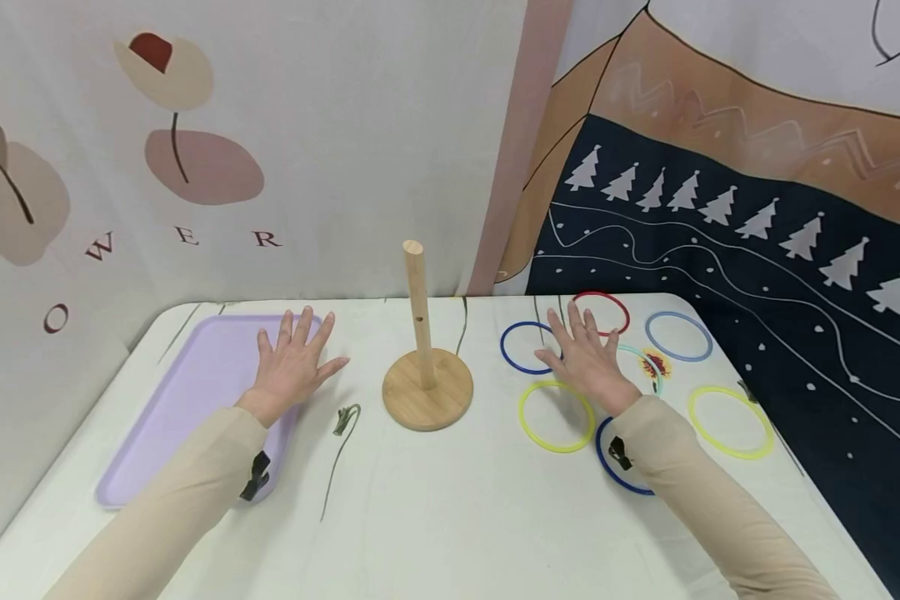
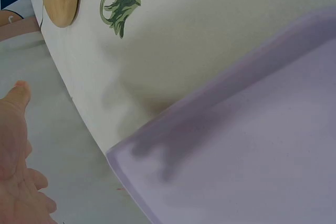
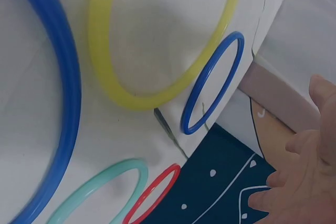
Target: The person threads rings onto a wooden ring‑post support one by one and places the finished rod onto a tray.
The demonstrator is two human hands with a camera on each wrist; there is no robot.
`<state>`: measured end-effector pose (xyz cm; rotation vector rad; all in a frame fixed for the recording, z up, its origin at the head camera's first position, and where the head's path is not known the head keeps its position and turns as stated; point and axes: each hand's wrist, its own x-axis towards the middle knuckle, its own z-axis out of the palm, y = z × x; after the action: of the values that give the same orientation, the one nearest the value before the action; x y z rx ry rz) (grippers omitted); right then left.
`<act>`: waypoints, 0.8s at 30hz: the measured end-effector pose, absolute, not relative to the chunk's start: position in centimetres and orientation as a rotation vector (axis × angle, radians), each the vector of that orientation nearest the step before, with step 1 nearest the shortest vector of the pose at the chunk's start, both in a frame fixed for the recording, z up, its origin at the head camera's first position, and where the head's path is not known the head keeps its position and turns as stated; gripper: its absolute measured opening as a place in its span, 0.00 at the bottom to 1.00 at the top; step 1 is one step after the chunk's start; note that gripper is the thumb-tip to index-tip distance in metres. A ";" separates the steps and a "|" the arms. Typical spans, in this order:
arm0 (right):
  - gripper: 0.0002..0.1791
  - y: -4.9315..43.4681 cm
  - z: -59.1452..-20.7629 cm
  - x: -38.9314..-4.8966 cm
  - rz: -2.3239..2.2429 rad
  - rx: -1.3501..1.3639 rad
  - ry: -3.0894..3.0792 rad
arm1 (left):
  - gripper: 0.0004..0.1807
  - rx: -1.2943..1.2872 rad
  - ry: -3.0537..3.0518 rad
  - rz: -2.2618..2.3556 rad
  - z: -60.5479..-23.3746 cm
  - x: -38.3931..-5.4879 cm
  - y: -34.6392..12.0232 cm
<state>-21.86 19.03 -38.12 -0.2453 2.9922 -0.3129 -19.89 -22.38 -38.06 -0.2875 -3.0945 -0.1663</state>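
Note:
My left hand (image 1: 288,367) is held with spread fingers over the right side of a light purple tray (image 1: 172,417), its shadow falling on the tray and tabletop in the left wrist view. Fingers apart, my right hand (image 1: 587,360) is raised over a group of plastic rings. Closest to it are a dark blue ring (image 1: 503,348), a yellow ring (image 1: 557,450), a red ring (image 1: 600,293) and a mint ring (image 1: 661,379), partly hidden. My right forearm covers part of another dark blue ring (image 1: 621,482). Both hands hold nothing.
Between the hands stands a wooden peg (image 1: 417,308) on a round wooden base (image 1: 427,410). Farther right lie a light blue ring (image 1: 682,360) and a second yellow ring (image 1: 692,408). A patterned fabric backdrop (image 1: 360,167) rises behind the white table (image 1: 435,517).

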 end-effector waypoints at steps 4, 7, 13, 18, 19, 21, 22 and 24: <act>0.42 19.2 -38.1 -21.8 -0.327 -0.230 2.994 | 0.40 -0.292 -3.090 -0.162 -38.1 -19.9 -22.3; 0.42 19.5 -38.1 -21.7 -0.342 -0.216 2.993 | 0.40 -0.300 -3.083 -0.167 -38.1 -19.9 -22.3; 0.39 20.1 -38.3 -21.4 -0.419 -0.247 3.015 | 0.40 -0.342 -3.070 -0.245 -38.3 -19.9 -22.0; 0.30 20.5 -38.7 -21.1 -0.586 -0.285 3.020 | 0.43 -0.438 -3.035 -0.609 -38.8 -19.7 -21.4; 0.27 20.5 -38.8 -21.1 -0.624 -0.288 3.008 | 0.43 -0.460 -3.021 -0.710 -39.0 -19.7 -21.2; 0.21 20.7 -39.0 -21.1 -0.671 -0.293 2.975 | 0.46 -0.503 -2.995 -0.877 -39.4 -19.5 -20.7; 0.19 20.7 -39.2 -21.1 -0.678 -0.293 2.953 | 0.47 -0.514 -2.992 -0.946 -39.6 -19.4 -20.4; 0.16 20.8 -39.5 -21.1 -0.680 -0.272 2.895 | 0.49 -0.511 -3.005 -1.061 -40.2 -19.1 -19.9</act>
<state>-21.14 20.82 -39.49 -0.2715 2.8949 -0.6802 -19.13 -19.89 -40.19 -0.5107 -3.0054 -1.0611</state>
